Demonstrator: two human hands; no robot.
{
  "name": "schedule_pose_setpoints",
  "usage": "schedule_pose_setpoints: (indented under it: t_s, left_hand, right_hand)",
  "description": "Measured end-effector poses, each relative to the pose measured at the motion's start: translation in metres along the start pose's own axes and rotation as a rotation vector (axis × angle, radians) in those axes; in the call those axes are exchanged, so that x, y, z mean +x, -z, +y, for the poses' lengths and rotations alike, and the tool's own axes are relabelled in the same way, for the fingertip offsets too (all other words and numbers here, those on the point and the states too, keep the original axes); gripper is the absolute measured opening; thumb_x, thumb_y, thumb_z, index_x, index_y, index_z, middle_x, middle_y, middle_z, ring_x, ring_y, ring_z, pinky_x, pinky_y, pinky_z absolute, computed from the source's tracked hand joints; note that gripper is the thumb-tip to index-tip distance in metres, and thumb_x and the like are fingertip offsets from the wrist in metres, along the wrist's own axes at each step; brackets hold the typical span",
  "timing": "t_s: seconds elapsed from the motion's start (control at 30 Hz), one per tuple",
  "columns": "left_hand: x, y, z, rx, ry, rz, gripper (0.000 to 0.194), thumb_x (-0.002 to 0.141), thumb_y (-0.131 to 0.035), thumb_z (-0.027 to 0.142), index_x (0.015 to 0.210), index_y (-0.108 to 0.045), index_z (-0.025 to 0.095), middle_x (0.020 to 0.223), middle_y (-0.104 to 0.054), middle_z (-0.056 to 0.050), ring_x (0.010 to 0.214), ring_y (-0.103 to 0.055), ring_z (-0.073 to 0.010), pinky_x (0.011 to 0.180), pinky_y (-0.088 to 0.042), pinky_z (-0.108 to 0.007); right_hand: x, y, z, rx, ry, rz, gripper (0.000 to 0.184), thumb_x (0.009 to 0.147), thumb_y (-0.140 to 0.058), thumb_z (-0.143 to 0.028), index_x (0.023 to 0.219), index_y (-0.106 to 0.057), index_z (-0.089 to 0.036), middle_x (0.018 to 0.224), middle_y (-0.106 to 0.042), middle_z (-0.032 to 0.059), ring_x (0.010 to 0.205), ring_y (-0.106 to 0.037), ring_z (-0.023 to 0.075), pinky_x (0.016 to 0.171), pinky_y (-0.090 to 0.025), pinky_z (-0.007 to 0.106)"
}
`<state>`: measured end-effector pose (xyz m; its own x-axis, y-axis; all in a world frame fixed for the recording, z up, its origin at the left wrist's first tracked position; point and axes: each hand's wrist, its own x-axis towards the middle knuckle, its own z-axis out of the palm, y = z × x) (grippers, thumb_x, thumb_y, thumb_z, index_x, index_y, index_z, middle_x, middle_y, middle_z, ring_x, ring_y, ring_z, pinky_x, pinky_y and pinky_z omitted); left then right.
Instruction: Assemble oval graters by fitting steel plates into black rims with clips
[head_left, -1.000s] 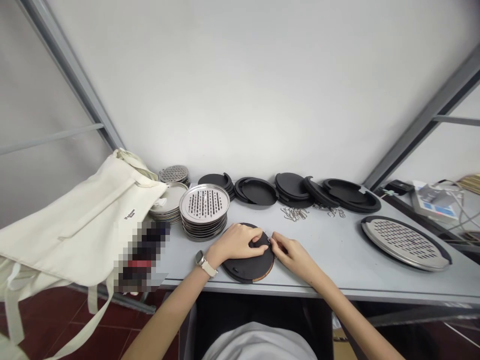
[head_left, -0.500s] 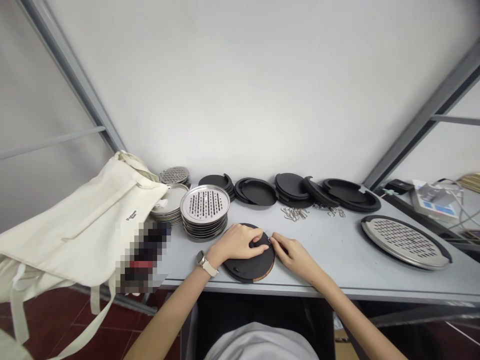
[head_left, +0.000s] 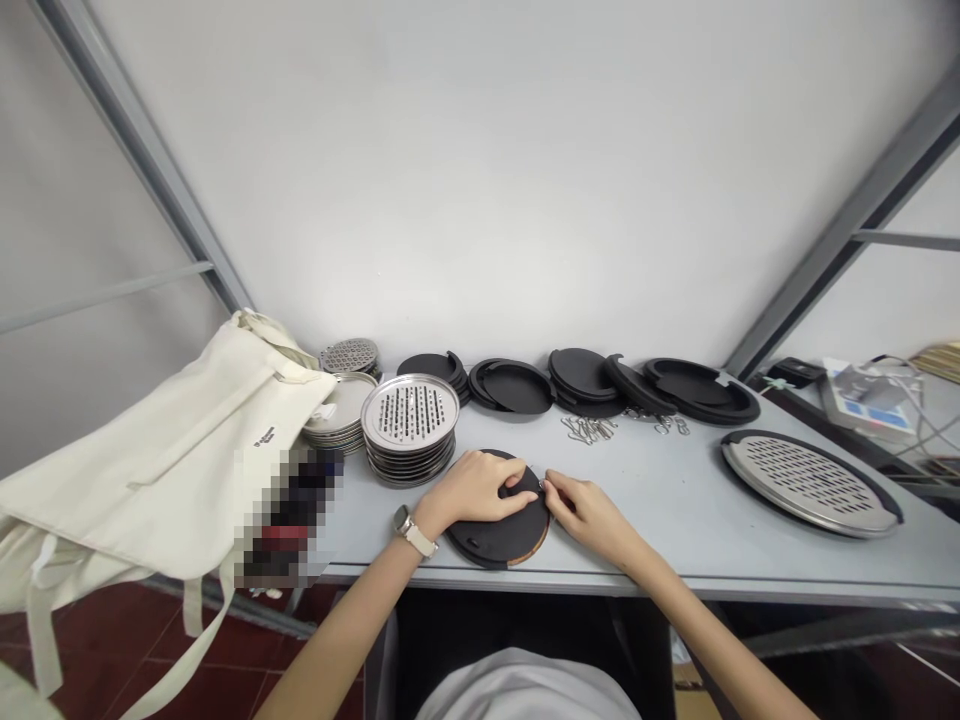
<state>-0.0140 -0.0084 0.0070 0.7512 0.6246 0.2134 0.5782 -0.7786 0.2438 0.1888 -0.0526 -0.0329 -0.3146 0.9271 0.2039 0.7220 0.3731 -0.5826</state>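
A round black disc [head_left: 491, 543] with an orange-brown strip along its near right edge lies flat at the table's front. My left hand [head_left: 486, 488], a watch on its wrist, presses over the disc with fingers curled and the thumb near its right rim. At that rim my right hand [head_left: 574, 505] pinches a small metal hook [head_left: 541, 485], mostly covered by the fingertips. Loose metal hooks [head_left: 589, 429] lie in a small pile beyond the hands. Left of the disc rises a stack of round metal grater plates [head_left: 411, 412].
Several black round trays [head_left: 517, 387] line the wall. A grater plate in a black holder [head_left: 810, 482] lies at the right. Plain metal discs [head_left: 341, 405] are stacked behind a cream bag [head_left: 157, 450] hanging over the left edge. Metal posts [head_left: 840, 230] frame the table.
The view has shifted very slightly. Both hands keep their places at the disc, and the right fingers have barely moved on the hook.
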Motion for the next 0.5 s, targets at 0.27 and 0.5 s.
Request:
schedule_pose_setpoints:
  t_s: [0.27,0.5]
  left_hand:
    - [0.0005,0.0012,0.0018,-0.005,0.010,-0.012,0.028,0.087,-0.054,0.046,0.077,-0.051,0.020,0.066,-0.059,0.001,0.062,-0.055,-0.0150,0.056,-0.025,-0.027]
    - [0.0008,0.0002,0.0012,-0.004,0.003,0.000,0.027,0.087,-0.054,0.046,0.077,-0.051,0.020,0.066,-0.058,0.002,0.060,-0.054,-0.0143,0.055,-0.026,-0.028]
  right_hand:
    - [0.0026,-0.0010,0.0002,-0.015,-0.012,0.012,0.029,0.096,-0.031,-0.031,0.071,-0.043,-0.023,0.057,-0.051,-0.0018,0.051,-0.047,0.0152,0.054,-0.033,0.024]
    - [0.0042,-0.0035,-0.0008,-0.048,-0.045,0.022,0.031,0.097,-0.031,-0.033,0.071,-0.046,-0.023,0.059,-0.055,-0.0010,0.052,-0.051,0.0159,0.055,-0.032,0.024]
